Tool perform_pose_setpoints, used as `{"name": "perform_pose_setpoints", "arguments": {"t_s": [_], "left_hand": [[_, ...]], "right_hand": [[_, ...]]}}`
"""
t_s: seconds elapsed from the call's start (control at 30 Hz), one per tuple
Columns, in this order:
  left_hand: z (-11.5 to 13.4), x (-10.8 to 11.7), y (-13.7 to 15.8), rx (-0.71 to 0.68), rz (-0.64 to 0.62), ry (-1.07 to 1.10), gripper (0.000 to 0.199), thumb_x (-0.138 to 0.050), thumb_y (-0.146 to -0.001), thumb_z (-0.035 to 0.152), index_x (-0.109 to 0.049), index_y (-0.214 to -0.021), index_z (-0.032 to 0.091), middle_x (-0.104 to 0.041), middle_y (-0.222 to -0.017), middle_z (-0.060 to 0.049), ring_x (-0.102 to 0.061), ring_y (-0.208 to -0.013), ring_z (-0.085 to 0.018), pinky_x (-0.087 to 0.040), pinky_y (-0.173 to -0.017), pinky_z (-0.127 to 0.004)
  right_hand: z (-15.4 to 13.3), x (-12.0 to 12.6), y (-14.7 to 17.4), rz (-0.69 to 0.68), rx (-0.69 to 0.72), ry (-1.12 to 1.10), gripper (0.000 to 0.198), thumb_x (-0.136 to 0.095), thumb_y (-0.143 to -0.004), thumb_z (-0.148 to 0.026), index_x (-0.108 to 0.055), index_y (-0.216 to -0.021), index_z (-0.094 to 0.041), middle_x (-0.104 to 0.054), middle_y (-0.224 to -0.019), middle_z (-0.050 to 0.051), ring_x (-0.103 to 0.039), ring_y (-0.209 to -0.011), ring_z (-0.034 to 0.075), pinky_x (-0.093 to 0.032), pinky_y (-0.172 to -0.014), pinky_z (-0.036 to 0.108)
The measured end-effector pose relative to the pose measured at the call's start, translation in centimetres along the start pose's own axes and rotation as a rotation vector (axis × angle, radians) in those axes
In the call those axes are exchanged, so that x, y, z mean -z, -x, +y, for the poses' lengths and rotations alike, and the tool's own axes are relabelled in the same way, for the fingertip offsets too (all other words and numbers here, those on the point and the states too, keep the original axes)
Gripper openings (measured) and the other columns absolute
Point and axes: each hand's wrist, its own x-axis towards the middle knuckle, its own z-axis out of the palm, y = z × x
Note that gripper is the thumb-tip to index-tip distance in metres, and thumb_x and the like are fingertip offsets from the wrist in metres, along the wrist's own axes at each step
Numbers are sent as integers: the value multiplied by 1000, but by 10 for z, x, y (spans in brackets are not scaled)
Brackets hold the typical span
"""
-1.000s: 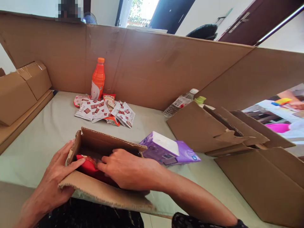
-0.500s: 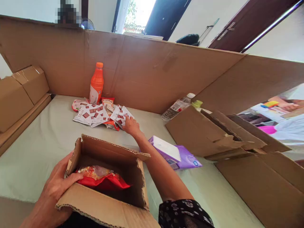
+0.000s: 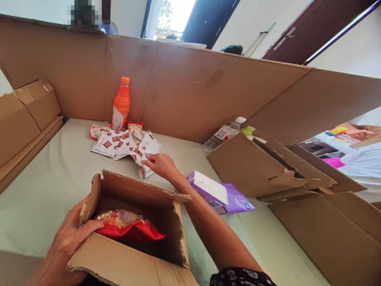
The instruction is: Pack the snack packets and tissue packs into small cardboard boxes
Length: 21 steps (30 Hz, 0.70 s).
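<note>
My left hand (image 3: 67,238) grips the left wall of an open cardboard box (image 3: 131,254), its thumb over the edge. Inside the box lies a red snack packet (image 3: 131,228) with a partly clear front. Beyond the box, my right hand (image 3: 162,165) pinches a white sachet with brown squares (image 3: 149,145), slightly blurred at its lower end. To its left lie more white sachets (image 3: 108,142) of the same print, one lettered "Meal". A red-and-orange snack packet (image 3: 136,129) and a pink-white packet (image 3: 99,130) sit partly hidden behind them.
An orange drink bottle (image 3: 121,105) stands behind the sachets. A purple tissue pack (image 3: 235,198) lies right of my forearm. A clear bottle (image 3: 224,133) leans by cardboard flaps (image 3: 253,167). Cardboard walls (image 3: 193,87) border the table; another person's hand (image 3: 357,133) shows far right.
My right hand has drawn the rightmost white sachet toward me and slightly left, off the pile. The left hand keeps hold of the box.
</note>
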Motion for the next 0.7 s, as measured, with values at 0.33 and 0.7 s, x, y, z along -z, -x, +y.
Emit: {"name": "perform_pose_setpoints", "arguments": {"t_s": [0.33, 0.7], "left_hand": [[1, -4, 2, 1, 41, 1, 28, -58, -89, 31, -70, -115, 31, -64, -135, -10, -63, -125, -31, -58, -95, -37], [-2, 5, 4, 11, -57, -71, 33, -59, -82, 23, -71, -113, 27, -65, -127, -11, -68, -110, -28, -60, -84, -35]], "right_hand": [[-20, 0, -36, -127, 415, 21, 88, -86, -72, -31, -48, -151, -25, -50, -158, 12, -46, -142, 32, -41, -107, 42], [-40, -18, -37, -99, 263, 25, 74, -86, -70, -30, -57, -136, -15, -57, -144, 24, -52, -132, 41, -34, -109, 53]]}}
